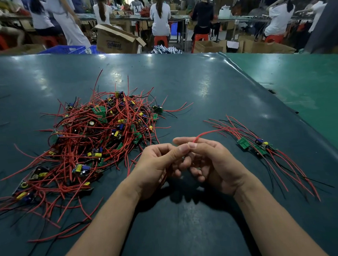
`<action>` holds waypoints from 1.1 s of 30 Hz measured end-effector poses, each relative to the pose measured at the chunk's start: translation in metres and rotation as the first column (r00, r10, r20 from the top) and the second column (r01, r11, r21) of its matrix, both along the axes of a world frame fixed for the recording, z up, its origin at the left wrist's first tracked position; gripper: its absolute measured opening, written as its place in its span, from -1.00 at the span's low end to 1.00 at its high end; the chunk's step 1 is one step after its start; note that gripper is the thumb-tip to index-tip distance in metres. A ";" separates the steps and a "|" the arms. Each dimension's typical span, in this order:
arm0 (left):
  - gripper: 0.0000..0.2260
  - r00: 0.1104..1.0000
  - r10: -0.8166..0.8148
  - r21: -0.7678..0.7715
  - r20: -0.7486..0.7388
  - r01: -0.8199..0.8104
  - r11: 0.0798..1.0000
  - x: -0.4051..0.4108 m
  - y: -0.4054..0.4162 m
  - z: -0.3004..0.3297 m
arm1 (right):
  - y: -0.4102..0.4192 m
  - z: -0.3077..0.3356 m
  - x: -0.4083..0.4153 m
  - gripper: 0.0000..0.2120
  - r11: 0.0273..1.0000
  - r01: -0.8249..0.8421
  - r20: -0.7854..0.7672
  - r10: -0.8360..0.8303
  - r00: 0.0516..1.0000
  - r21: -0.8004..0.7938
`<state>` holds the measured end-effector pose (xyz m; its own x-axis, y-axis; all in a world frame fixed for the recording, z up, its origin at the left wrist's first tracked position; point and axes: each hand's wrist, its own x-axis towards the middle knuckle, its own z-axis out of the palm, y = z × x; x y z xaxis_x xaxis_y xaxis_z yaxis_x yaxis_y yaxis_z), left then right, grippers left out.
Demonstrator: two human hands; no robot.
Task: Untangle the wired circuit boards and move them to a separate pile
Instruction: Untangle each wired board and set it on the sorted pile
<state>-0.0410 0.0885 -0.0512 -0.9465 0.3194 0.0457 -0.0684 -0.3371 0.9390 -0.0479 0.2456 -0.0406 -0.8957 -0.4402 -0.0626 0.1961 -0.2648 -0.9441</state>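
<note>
A big tangled heap of small green circuit boards with red and black wires (95, 138) lies on the dark table at left of centre. A small separate pile of boards with wires (257, 146) lies at the right. My left hand (159, 165) and my right hand (210, 163) meet in front of me, between the two piles, fingers curled round one wired board that is mostly hidden inside them. Its red wire (207, 133) arcs up and right from between my right fingertips, and more red wires hang below my left palm.
The dark green table cover (180, 82) ends at a raised seam on the right, beside a lighter green surface (307, 87). Beyond the far edge stand cardboard boxes (115, 40), blue crates and red stools, with several seated and standing people at other benches.
</note>
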 end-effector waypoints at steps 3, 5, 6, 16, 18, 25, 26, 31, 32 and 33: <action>-0.77 0.998 0.050 0.012 0.035 -0.051 0.999 -0.002 -0.001 0.000 | 0.002 0.001 -0.001 -0.63 0.998 -0.052 0.048 0.054 0.997 -0.048; -0.78 0.995 0.085 0.018 0.052 -0.086 0.996 -0.004 -0.002 -0.002 | 0.001 0.002 -0.001 -0.63 0.997 -0.046 0.053 0.050 0.997 -0.067; -0.78 0.994 0.094 0.001 0.048 -0.094 0.996 -0.004 -0.001 -0.003 | -0.001 0.001 -0.001 -0.67 0.999 0.012 0.040 -0.010 0.999 -0.043; -0.79 0.995 0.092 -0.091 0.038 -0.088 0.992 -0.003 0.001 -0.004 | -0.007 0.000 -0.005 -0.84 0.933 0.359 0.037 -0.359 0.933 0.024; -0.77 0.999 0.024 -0.089 0.044 -0.020 0.996 -0.002 -0.001 -0.002 | -0.006 0.000 -0.005 -0.83 0.945 0.324 0.069 -0.320 0.945 -0.052; -0.80 1.000 -0.001 -0.092 -0.013 0.000 0.996 0.001 -0.002 0.000 | -0.013 -0.003 -0.001 -0.68 0.960 0.256 0.006 -0.258 0.966 0.118; -0.79 0.998 0.055 -0.092 -0.023 -0.057 0.994 0.000 0.000 -0.001 | -0.013 -0.004 -0.001 -0.69 0.945 0.285 -0.017 -0.286 0.958 0.158; -0.77 0.985 0.116 -0.208 -0.131 -0.142 0.968 0.001 0.004 -0.005 | -0.005 -0.003 -0.003 -0.74 0.952 0.261 -0.022 -0.260 0.965 0.159; -0.77 0.984 0.107 -0.226 -0.141 -0.138 0.964 0.002 0.004 -0.005 | -0.002 -0.002 -0.003 -0.73 0.954 0.236 -0.026 -0.235 0.972 0.183; -0.77 0.984 0.101 -0.238 -0.146 -0.134 0.962 0.002 0.003 -0.005 | 0.000 -0.002 -0.003 -0.74 0.955 0.210 -0.020 -0.210 0.977 0.208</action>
<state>-0.0388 0.0916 -0.0559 -0.9689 0.2234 0.1059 0.0871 -0.0924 0.9919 -0.0507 0.2453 -0.0422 -0.9663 -0.2194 -0.1348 0.1593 -0.0977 -0.9824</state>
